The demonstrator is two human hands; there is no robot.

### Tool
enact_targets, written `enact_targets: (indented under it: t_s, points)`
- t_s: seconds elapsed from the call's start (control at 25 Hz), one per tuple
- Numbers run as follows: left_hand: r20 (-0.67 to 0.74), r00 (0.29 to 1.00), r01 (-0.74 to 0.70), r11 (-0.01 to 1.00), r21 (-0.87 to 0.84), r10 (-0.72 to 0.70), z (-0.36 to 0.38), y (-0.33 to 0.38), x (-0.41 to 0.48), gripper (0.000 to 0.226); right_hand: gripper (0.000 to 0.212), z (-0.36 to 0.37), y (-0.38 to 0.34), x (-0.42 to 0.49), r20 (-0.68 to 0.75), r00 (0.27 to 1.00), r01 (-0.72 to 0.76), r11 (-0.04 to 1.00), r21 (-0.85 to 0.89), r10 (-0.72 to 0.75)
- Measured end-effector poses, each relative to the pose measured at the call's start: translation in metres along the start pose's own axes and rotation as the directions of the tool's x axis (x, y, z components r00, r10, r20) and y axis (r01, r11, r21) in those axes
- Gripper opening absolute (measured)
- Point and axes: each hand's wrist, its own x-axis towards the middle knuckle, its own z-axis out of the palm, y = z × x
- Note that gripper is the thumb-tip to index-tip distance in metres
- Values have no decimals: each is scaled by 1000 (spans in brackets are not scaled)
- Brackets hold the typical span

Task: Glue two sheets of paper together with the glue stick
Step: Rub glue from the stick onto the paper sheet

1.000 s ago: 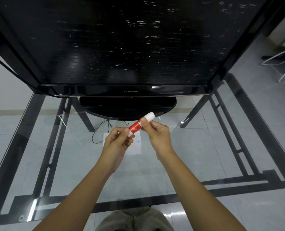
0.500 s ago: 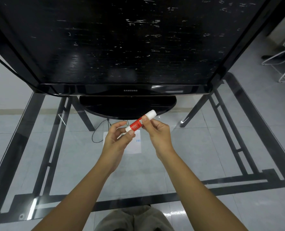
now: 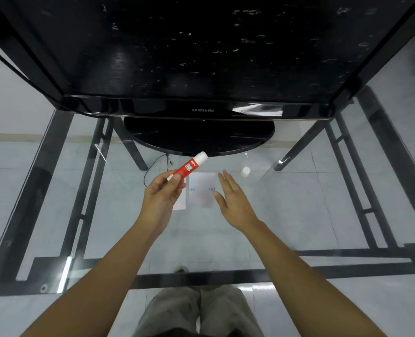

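Note:
My left hand (image 3: 161, 198) grips the lower end of a red glue stick (image 3: 188, 167), which tilts up to the right and ends in a white tip. My right hand (image 3: 233, 203) hovers to its right, fingers apart and holding nothing. Between the hands a white sheet of paper (image 3: 201, 189) with small blue marks lies flat on the glass table. A second sheet (image 3: 181, 203) lies just left of it, mostly hidden behind my left hand. A small white round object (image 3: 246, 171) rests on the glass beyond my right fingertips.
A large black Samsung TV (image 3: 201, 57) on an oval base (image 3: 199, 137) stands at the back of the glass table (image 3: 299, 215). Black metal frame bars (image 3: 201, 276) show through the glass, and a thin cable (image 3: 153, 166) lies below. My knees are under the front edge.
My right hand has let go of the glue stick's upper end and moved right and down, opening. My left hand keeps the stick. The second sheet now shows between the hands.

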Motion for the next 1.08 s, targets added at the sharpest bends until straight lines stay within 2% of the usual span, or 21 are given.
enact_targets:
  t_s: [0.16,0.36,0.48,0.84,1.08]
  points:
    - [-77,992,90,993,-74,-96,-17,-4,8,11,54,26,16,10,74,991,127,946,-299,-110]
    - [-98,986,121,985,-120,-133,-24,-14,12,11,57,36,29,20,170,983,144,874,-464,-71]
    - [-103,983,138,984,-112,-150,-27,-20,16,11,57,36,39,17,198,979,138,870,-474,-48]
    - [-164,969,171,982,-79,-182,-31,-32,28,17,56,36,50,12,180,979,171,877,-448,-99]
    - [-83,988,134,991,16,-132,-29,-29,32,7,55,41,55,11,104,987,151,908,-392,-119]
